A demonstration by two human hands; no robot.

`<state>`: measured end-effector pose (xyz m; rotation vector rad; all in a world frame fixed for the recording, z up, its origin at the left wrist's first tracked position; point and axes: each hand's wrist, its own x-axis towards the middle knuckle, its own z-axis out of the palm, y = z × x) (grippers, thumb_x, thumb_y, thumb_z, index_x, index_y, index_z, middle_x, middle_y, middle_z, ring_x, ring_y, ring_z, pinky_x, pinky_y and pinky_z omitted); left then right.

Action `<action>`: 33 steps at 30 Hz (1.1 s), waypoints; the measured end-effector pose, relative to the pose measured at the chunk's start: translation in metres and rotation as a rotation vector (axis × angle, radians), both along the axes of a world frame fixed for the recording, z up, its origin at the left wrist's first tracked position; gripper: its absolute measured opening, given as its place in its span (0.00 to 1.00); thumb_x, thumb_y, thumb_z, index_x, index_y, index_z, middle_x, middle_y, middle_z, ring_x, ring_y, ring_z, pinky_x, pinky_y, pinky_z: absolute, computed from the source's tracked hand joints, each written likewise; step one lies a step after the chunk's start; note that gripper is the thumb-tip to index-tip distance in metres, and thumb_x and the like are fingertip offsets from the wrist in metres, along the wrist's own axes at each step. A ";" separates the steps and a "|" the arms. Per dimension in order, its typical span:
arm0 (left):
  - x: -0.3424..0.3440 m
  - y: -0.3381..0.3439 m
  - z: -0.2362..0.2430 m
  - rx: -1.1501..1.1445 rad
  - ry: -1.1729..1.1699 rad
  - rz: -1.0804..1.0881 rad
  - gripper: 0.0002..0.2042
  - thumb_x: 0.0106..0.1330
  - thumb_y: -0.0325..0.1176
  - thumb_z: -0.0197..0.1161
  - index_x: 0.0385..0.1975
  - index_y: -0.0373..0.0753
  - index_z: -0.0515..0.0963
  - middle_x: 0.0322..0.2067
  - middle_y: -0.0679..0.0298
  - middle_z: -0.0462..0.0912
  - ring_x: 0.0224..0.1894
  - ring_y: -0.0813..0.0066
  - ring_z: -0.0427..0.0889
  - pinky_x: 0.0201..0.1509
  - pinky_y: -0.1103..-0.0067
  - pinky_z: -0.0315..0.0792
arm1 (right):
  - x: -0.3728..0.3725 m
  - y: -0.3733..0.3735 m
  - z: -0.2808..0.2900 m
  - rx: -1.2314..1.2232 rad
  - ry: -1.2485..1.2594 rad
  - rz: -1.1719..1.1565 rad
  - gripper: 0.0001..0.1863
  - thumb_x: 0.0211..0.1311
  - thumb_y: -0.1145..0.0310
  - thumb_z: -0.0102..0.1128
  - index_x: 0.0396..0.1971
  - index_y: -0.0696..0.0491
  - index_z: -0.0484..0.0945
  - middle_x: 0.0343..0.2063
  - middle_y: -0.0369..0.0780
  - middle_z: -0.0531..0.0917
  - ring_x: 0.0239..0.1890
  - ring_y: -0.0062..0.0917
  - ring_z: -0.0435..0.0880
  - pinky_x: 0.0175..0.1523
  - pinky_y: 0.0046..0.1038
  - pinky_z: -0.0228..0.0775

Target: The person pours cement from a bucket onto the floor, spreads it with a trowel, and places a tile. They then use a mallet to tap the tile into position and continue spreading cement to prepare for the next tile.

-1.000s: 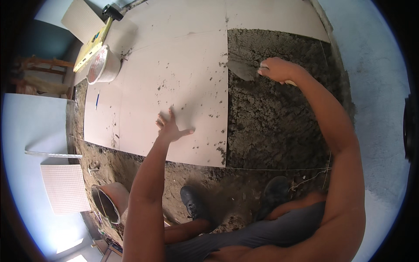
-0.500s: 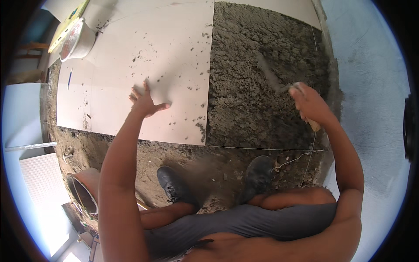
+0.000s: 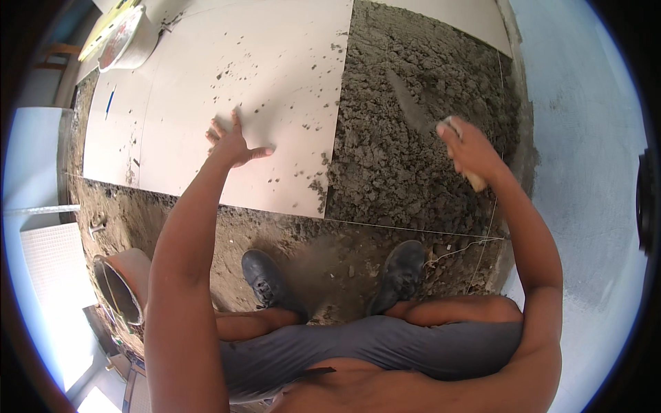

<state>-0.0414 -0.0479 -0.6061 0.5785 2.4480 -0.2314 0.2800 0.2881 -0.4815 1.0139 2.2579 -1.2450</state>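
Note:
My right hand (image 3: 468, 151) is closed round the pale handle of a trowel (image 3: 407, 103). Its grey blade points up and left, over the bed of rough grey mortar (image 3: 385, 175). Some mortar colour coats the blade, so its edge blends into the bed. My left hand (image 3: 231, 143) rests with fingers spread on a large pale floor tile (image 3: 275, 82), left of the mortar. Dark mortar crumbs dot that tile, most thickly along its right edge.
A white bucket (image 3: 132, 43) and a blue pen (image 3: 110, 100) are at the far left. An orange-brown bucket (image 3: 124, 282) lies near my left arm. String (image 3: 413, 229) runs along the front of the mortar. A bluish wall (image 3: 585, 172) rises at right.
My right hand has moved slightly left with the trowel, across the mortar. The left hand stays spread on the tile. The whole view has shifted a little.

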 end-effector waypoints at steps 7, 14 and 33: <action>0.000 -0.001 0.002 -0.019 0.012 -0.018 0.72 0.30 0.77 0.64 0.69 0.49 0.24 0.65 0.29 0.23 0.65 0.20 0.27 0.61 0.36 0.51 | -0.021 -0.014 -0.011 -0.075 -0.067 0.327 0.24 0.70 0.52 0.45 0.49 0.59 0.69 0.20 0.41 0.75 0.15 0.25 0.74 0.25 0.31 0.69; 0.006 0.004 0.009 -0.006 -0.007 0.002 0.72 0.30 0.76 0.65 0.70 0.49 0.25 0.65 0.28 0.23 0.65 0.20 0.26 0.62 0.37 0.50 | 0.025 -0.051 0.000 0.053 -0.063 0.714 0.18 0.67 0.56 0.48 0.43 0.57 0.71 0.27 0.48 0.80 0.34 0.46 0.80 0.38 0.44 0.71; 0.006 0.014 0.010 -0.012 -0.015 -0.023 0.73 0.28 0.78 0.63 0.69 0.46 0.25 0.65 0.27 0.24 0.65 0.19 0.26 0.66 0.40 0.40 | -0.062 0.043 -0.045 0.434 0.064 0.533 0.17 0.68 0.56 0.50 0.39 0.57 0.75 0.32 0.48 0.81 0.30 0.36 0.83 0.37 0.37 0.76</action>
